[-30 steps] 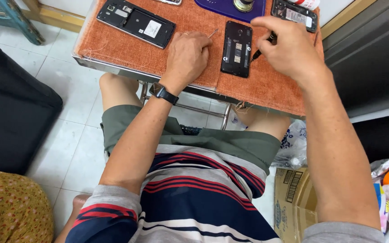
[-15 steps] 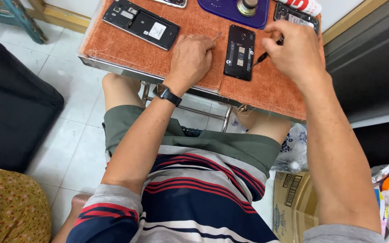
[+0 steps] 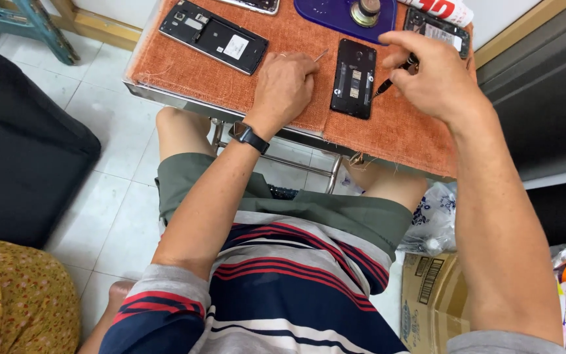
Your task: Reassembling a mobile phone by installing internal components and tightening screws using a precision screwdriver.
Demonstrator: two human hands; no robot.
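Note:
My left hand rests on the orange cloth of a small table, fingers curled around thin metal tweezers whose tip pokes out toward a black opened phone. My right hand hovers just right of that phone and grips a dark screwdriver with its tip pointing down-left at the phone's edge. A black watch sits on my left wrist.
A second opened phone lies at the cloth's left. A purple mat with a round metal piece lies at the back, another opened phone beside it. A cardboard box and plastic bag sit on the floor right; a dark cushion is left.
The view has shifted slightly so the table sits lower in frame. My right hand has drawn a little away from the middle phone with the screwdriver. My left hand keeps its place.

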